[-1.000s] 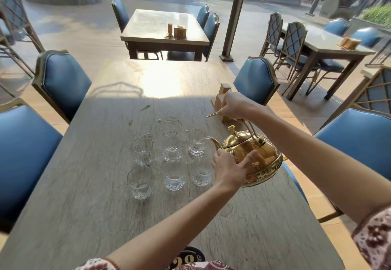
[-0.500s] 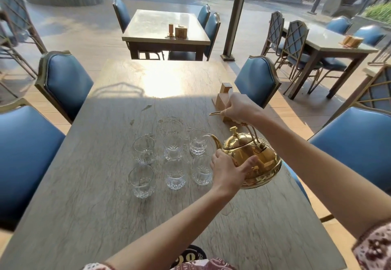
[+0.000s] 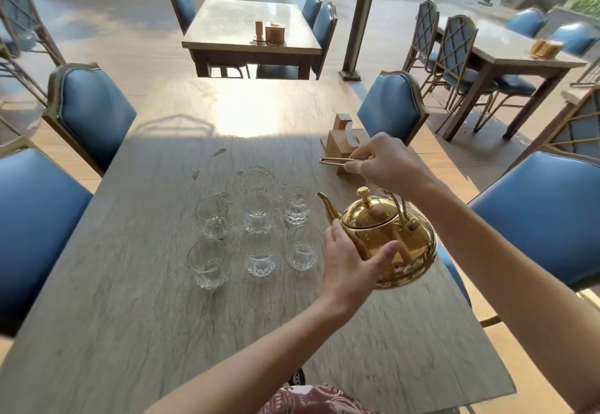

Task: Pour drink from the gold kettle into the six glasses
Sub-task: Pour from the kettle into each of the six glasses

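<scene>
ok so here's where I'm at: my right hand (image 3: 386, 162) is wrapped around the top of the swing handle of the gold kettle (image 3: 388, 240), fingers closed on it, and my left hand (image 3: 349, 262) is cupped against the kettle's near side with the thumb spread across the belly, so it's gripping the body. The kettle sits up off the worktop (image 3: 130, 332) near its right edge, roughly upright with the lid on, spout (image 3: 328, 207) pointing left toward the glasses

The six glasses (image 3: 259, 235) stand in two rows of three just left of the kettle, all upright and looking empty as far as I can tell. The spout tip is just beside the far right glass (image 3: 296, 203), not over it. The near right glass (image 3: 303, 247) is right next to my left hand. There's another clear glass thing (image 3: 256, 181) behind the middle of the far row, can't make out what it is

A wooden napkin holder (image 3: 341, 141) sits behind my right hand, blue chairs (image 3: 94, 111) around the worktop
</scene>
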